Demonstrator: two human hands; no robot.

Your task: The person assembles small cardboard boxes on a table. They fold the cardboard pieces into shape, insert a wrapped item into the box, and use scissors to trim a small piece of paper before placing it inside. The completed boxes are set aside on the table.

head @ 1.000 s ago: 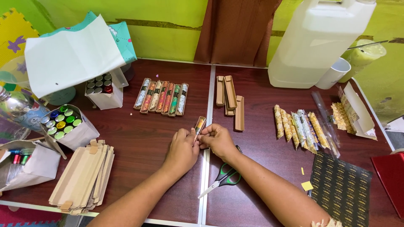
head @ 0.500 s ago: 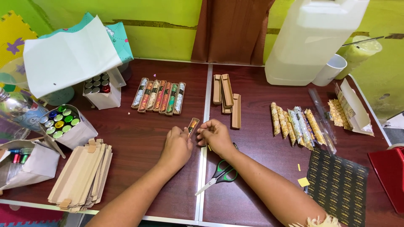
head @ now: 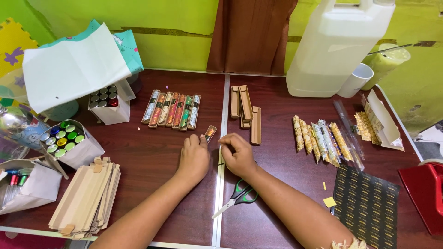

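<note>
Hands meet near the middle of a dark brown wooden table point(head: 152, 152), seen from above. The person's left hand point(head: 194, 159) is curled, its fingertips pinching the lower end of a small clear-lidded narrow box with an orange patterned insert point(head: 210, 133), which tilts up just beyond the thumb, right beside the seam between the two tabletops. The right hand point(head: 237, 154) lies just beside it, fingers loosely bent with thumb and forefinger pressed together; whether something tiny sits between them I cannot tell.

To my eye, the handling goes best if the little box is kept steady by its end while the other hand works close, with light pressure so the thin lid does not buckle.

Beyond the hands lies a row of five finished narrow boxes with colourful patterned inserts point(head: 171, 109), side by side. To their right sit four plain tan cardboard sleeves point(head: 246, 113). Further right, five sticks wrapped in gold and floral paper point(head: 318, 136) lie in a fan. Green-handled scissors point(head: 240, 196) rest under the right forearm. A stack of flat tan cardboard blanks point(head: 85, 198) lies at the near left, too many to count. A large translucent white plastic jug point(head: 339, 44) stands at the back, and a black sheet printed with small gold marks point(head: 367, 205) lies at the near right
</note>
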